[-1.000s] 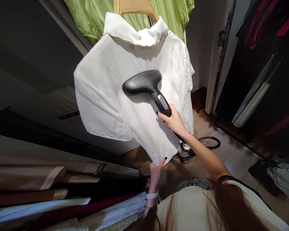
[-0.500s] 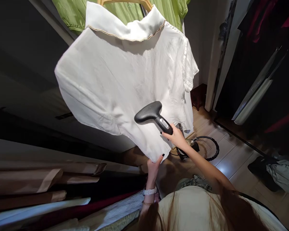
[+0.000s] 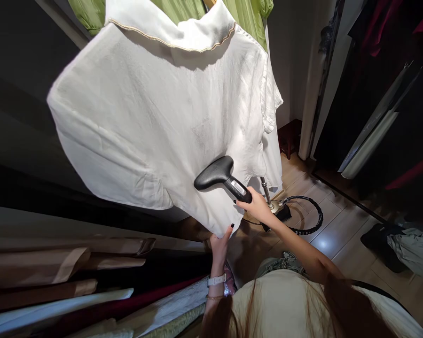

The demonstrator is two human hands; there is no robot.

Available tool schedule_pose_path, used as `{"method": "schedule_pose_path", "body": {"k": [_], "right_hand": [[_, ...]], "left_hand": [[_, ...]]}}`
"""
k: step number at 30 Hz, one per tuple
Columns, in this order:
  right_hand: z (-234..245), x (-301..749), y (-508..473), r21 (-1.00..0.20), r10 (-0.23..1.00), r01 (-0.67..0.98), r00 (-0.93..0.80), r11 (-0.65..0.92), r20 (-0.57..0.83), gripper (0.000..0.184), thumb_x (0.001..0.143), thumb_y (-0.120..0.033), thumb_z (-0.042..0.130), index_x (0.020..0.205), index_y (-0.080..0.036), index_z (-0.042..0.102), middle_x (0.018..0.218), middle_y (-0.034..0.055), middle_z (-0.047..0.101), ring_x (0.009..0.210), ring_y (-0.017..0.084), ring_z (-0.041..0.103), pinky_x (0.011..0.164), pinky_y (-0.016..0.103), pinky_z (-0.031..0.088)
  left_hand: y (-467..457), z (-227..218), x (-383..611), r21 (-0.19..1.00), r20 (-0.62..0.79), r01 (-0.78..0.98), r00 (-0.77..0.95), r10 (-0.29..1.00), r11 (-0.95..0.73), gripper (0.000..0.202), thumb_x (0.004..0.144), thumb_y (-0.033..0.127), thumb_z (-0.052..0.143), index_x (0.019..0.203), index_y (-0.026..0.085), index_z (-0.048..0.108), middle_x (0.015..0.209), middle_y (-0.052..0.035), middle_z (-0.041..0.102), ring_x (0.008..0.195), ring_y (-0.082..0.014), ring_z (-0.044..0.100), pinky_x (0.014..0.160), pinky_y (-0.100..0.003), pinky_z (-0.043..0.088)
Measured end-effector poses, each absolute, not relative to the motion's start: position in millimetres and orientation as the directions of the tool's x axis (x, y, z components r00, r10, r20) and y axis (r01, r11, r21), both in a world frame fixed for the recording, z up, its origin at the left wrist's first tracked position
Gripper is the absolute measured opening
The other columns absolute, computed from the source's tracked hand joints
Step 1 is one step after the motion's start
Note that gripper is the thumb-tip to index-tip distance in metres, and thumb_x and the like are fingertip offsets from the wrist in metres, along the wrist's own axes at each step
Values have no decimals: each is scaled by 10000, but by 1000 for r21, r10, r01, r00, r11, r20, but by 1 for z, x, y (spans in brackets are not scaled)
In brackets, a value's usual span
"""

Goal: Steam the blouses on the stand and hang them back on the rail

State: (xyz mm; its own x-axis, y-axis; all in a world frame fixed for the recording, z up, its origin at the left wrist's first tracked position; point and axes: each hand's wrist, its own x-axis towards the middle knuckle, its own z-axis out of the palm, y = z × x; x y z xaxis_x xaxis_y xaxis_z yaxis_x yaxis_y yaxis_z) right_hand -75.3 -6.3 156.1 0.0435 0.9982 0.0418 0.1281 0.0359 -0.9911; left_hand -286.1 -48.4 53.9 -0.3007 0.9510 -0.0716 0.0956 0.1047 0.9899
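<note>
A white collared shirt (image 3: 155,117) hangs in front of me, its back spread wide. My left hand (image 3: 220,246) pinches the shirt's bottom hem and pulls it taut; a white watch sits on that wrist. My right hand (image 3: 255,206) is wrapped round the handle of a black garment steamer head (image 3: 215,172), which presses against the lower part of the shirt near the hem. The steamer's black hose (image 3: 308,223) loops on the floor to its base (image 3: 278,209).
Green garments (image 3: 246,14) hang behind the white shirt. Rolls of fabric (image 3: 66,263) lie stacked at the left. Dark hanging clothes fill the right side, and a heap of cloth (image 3: 409,246) lies on the tiled floor at the far right.
The steamer head has slid down the shirt from its upper middle to near the hem. The shirt fills more of the view and spreads further left. My left hand stays on the hem.
</note>
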Motion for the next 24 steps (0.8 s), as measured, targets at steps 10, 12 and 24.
{"method": "schedule_pose_path", "body": {"k": [10,12,24], "right_hand": [[237,-74,29,-977,976,14,49,211,212,412,753,-493,744,1026,-232,581,854,-36,620,792,169,566,661,271,393],[253,-74,36,-966,964,-12,57,260,259,400,770,-485,741,1030,-233,571,843,-39,615,790,167,574,664,268,408],[284,-67,44,-938,930,-14,136,345,340,367,815,-484,720,1015,-242,530,821,-42,591,738,144,550,670,260,435]], "left_hand": [[-61,51,-292,982,-115,115,-273,955,152,551,564,540,919,912,134,787,965,-139,789,886,-283,740,815,-382,594],[-65,55,-290,980,-118,123,-266,957,155,551,559,523,922,912,122,789,965,-148,789,881,-286,739,818,-391,594],[-81,41,-279,983,-130,84,-289,949,161,504,621,495,891,889,78,793,901,-149,782,829,-270,729,774,-367,571]]}}
